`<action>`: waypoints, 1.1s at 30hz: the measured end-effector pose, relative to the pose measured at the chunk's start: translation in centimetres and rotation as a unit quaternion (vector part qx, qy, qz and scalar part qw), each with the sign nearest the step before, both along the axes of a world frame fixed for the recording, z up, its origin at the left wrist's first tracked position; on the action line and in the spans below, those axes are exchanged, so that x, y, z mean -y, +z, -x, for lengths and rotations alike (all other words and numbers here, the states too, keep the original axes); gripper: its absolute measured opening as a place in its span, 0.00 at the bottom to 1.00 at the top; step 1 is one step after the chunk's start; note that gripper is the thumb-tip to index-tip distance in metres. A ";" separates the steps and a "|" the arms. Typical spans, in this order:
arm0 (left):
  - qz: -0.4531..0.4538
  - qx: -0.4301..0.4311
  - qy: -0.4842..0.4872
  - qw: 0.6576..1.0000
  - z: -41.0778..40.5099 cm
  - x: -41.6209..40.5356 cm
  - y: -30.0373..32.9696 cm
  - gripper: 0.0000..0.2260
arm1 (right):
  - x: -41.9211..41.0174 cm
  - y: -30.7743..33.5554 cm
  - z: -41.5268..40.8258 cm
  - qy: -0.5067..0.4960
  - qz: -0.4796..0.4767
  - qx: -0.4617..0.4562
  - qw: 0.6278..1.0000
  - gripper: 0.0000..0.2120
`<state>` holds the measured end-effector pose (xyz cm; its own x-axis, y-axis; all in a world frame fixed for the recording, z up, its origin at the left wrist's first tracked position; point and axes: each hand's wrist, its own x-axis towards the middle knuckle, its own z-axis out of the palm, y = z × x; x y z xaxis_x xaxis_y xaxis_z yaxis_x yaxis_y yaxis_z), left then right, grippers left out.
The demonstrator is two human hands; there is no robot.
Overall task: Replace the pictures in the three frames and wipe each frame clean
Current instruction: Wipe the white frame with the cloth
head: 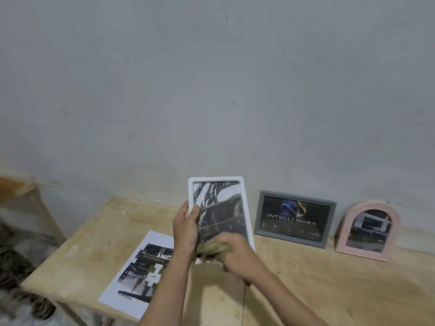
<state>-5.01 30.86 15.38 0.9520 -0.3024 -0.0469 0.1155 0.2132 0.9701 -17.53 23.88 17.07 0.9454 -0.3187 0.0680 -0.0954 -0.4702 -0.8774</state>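
White frame held up over the wooden table, cloth at its lower edge.

The wooden table [306,278] stands against a grey wall [211,78]. On it lie a printed sheet [138,271] at left, and, leaning on the wall, a grey frame [295,218] and a pink arched frame [368,230]. The white frame [220,212] is upright above the table; the left hand [186,225] grips its left edge, thumb across the front. The right hand [237,254], blurred, has fingers curled round a greenish cloth [211,249] pressed to the frame's bottom.
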 end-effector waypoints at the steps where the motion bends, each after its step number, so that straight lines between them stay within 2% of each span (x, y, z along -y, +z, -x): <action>1: 0.012 -0.001 0.003 1.000 -0.1 -0.4 0.1 0.10 | 1.0 1.3 0.2 -0.041 -0.089 0.032 0.995 0.17; 2: 0.025 -0.003 0.002 1.000 -0.2 -0.7 0.3 0.11 | 2.3 2.5 0.0 -0.117 -0.127 0.082 0.982 0.19; 4: 0.030 -0.005 -0.008 1.000 0.0 -0.9 0.6 0.11 | 4.9 3.7 -0.5 -0.279 -0.039 0.170 0.944 0.20; 5: 0.026 0.001 -0.015 1.000 0.4 -0.7 0.9 0.12 | 5.9 4.1 -1.0 -0.323 0.026 0.191 0.926 0.22; 7: 0.020 0.016 -0.034 0.999 1.2 -0.2 1.5 0.14 | 7.0 4.3 -2.4 -0.314 0.174 0.180 0.916 0.29; 8: 0.019 0.024 -0.043 0.999 1.7 0.0 1.9 0.14 | 7.1 4.0 -3.1 -0.289 0.245 0.143 0.914 0.33; 10: 0.026 0.040 -0.044 0.998 2.5 0.7 2.7 0.14 | 7.0 3.3 -4.4 -0.254 0.341 0.090 0.901 0.37; 14: 0.031 0.070 -0.043 0.996 2.3 1.4 4.6 0.15 | 5.1 2.7 -5.5 -0.162 0.348 0.097 0.918 0.37; 16: 0.048 0.064 -0.045 0.996 1.9 1.4 5.3 0.15 | 3.6 2.7 -5.8 -0.099 0.330 0.124 0.931 0.35; 19: 0.090 0.012 -0.044 0.995 1.1 1.0 5.3 0.21 | 1.5 2.5 -5.4 -0.004 0.299 0.136 0.944 0.32; 21: 0.070 0.007 -0.038 0.997 0.6 0.4 5.4 0.17 | 0.8 1.8 -4.4 0.047 0.240 0.129 0.961 0.28; 23: 0.036 0.025 -0.028 0.999 -0.1 -0.1 5.3 0.10 | 0.8 1.0 -3.0 0.089 0.124 0.074 0.986 0.26; 24: 0.014 0.029 -0.021 0.999 -0.4 -0.3 5.3 0.09 | 0.8 1.4 -2.1 0.110 0.032 0.053 0.992 0.23; 26: -0.022 0.034 0.001 0.999 -0.6 -0.4 5.1 0.09 | 1.4 2.7 -1.0 0.114 -0.181 0.107 0.971 0.16; 27: -0.025 0.027 0.010 0.999 -0.5 -0.6 4.9 0.09 | 1.9 3.4 -0.8 0.072 -0.255 0.151 0.952 0.14; 28: -0.017 0.014 0.011 1.000 -0.5 -0.5 4.6 0.09 | 2.7 4.1 -1.1 0.000 -0.270 0.194 0.943 0.14; 29: -0.012 -0.002 0.007 1.000 -0.3 -0.4 4.4 0.10 | 3.6 4.7 -1.4 -0.088 -0.221 0.221 0.946 0.15; 31: -0.015 -0.023 -0.011 1.000 0.5 -0.1 4.2 0.11 | 5.5 4.8 -2.3 -0.241 -0.023 0.200 0.949 0.26; 32: -0.014 -0.032 -0.021 0.999 1.0 0.3 4.1 0.11 | 6.2 4.5 -2.6 -0.291 0.111 0.175 0.934 0.29; 33: -0.014 -0.038 -0.026 0.999 1.4 0.6 4.0 0.11 | 6.8 3.9 -2.7 -0.305 0.235 0.162 0.909 0.27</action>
<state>-6.41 30.27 19.39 0.9282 -0.3494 -0.1278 0.1995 0.1776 0.9637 -14.81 17.09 20.95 0.5094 -0.6405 0.5747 -0.2370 -0.7465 -0.6218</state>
